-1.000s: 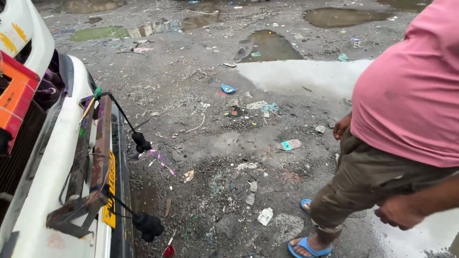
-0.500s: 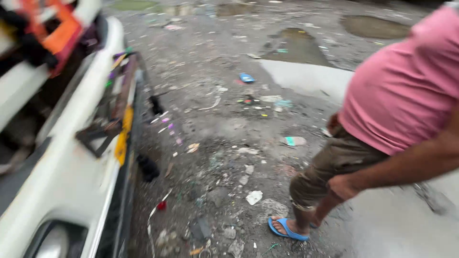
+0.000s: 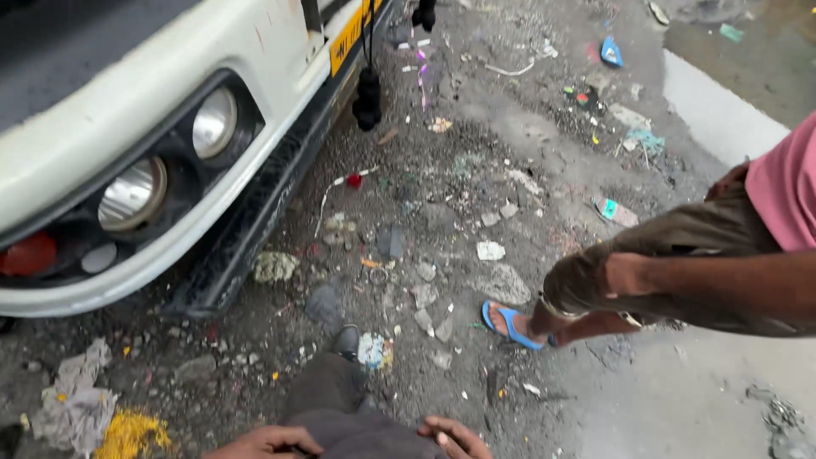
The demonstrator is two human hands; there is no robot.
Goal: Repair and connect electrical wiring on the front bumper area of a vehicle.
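My left hand (image 3: 265,442) and my right hand (image 3: 456,437) rest on either side of my bent knee in grey trousers (image 3: 340,408), at the bottom edge of the view. Both hold nothing, and their fingers lie loosely spread on the cloth. Just ahead of my knee is my dark shoe (image 3: 344,340) on wet, littered ground. A white vehicle front (image 3: 127,93) with two round headlights (image 3: 161,161) fills the upper left, close to my left hand.
Another person in a pink shirt (image 3: 786,191) and brown shorts stands at right, forearm (image 3: 722,285) stretched across, foot in a blue sandal (image 3: 508,325). Black tassels (image 3: 367,98) hang by a yellow plate (image 3: 350,36). Rags (image 3: 76,399), stones and scraps litter the ground.
The view has tipped down and swung toward the vehicle's headlights. My knee and both hands have come into view. The other person now appears closer, at the right.
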